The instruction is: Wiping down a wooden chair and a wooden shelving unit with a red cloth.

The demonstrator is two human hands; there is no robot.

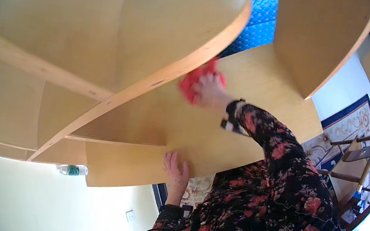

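My right hand (210,90) presses a crumpled red cloth (192,82) onto the pale wooden desktop (247,85). The hand and cloth are blurred, close under the curved edge of an upright wooden panel (185,24). My left hand (176,168) lies at the near left edge of the desktop, fingers slightly apart, holding nothing. Beside it, a low wooden shelf board (119,142) meets the desktop. Near my right wrist is a small black-and-white object (229,126), which I cannot identify.
Another upright panel (321,35) rises at the desk's right end. Behind the desk is a blue quilted surface (257,25), perhaps a mattress. A plastic bottle (73,170) sits beside the shelving at left. A wooden chair (355,164) stands on a patterned rug (351,120) at right.
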